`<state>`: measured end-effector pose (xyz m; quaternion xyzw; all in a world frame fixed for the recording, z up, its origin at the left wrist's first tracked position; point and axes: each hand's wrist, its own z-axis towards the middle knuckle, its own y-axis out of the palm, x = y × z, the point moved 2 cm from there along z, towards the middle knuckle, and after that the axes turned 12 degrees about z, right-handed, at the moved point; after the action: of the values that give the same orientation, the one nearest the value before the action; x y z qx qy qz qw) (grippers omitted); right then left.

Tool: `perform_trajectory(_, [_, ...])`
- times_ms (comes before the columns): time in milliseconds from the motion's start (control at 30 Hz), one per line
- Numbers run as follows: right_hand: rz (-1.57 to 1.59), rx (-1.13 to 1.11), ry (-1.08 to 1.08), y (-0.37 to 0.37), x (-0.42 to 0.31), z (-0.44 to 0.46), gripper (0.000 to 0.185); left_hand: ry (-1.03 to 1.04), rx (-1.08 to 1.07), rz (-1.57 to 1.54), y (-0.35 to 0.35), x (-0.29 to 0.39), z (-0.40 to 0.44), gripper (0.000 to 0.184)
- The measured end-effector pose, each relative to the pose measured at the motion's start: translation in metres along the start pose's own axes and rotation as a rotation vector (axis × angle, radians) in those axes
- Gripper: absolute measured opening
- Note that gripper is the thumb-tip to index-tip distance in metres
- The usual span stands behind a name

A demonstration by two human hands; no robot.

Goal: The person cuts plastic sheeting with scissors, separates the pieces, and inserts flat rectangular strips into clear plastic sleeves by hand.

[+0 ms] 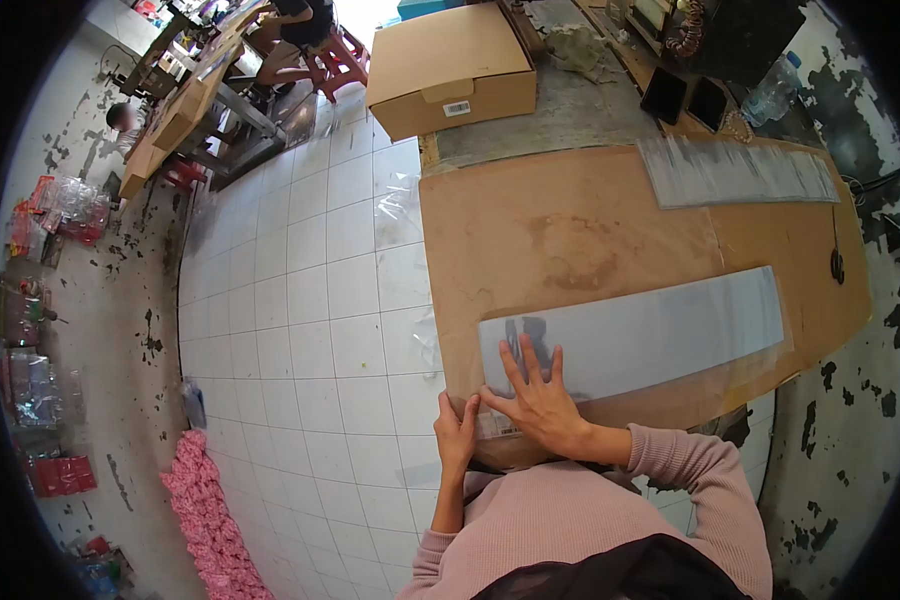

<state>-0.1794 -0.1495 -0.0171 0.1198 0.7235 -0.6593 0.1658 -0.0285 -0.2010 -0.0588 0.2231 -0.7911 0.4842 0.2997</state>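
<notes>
A long, pale grey-blue flat pack lies at a slant on the brown cardboard table cover. Clear plastic shows along its near edge, and a small printed label sits by its near left corner. My right hand rests flat on the left end of the pack with its fingers spread. Beside it, at the table's left edge, my left hand is closed, thumb and forefinger pinching at the corner of the plastic; the exact grip is partly hidden.
Another clear plastic stack lies at the far right, near two dark phones and a water bottle. A closed cardboard box stands at the back. People sit at a bench far left. Pink bundles lie on the floor.
</notes>
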Motion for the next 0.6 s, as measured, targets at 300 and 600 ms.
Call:
perform_trajectory(300, [0.030, -0.056, 0.169, -0.032, 0.046, -0.027, 0.072, 0.407, 0.395, 0.289, -0.006, 0.056, -0.006, 0.052])
perform_trajectory(600, [-0.002, 0.578, 0.153, -0.020, 0.064, -0.060, 0.050, 0.104, -0.389, -0.519, -0.005, 0.097, 0.018, 0.050])
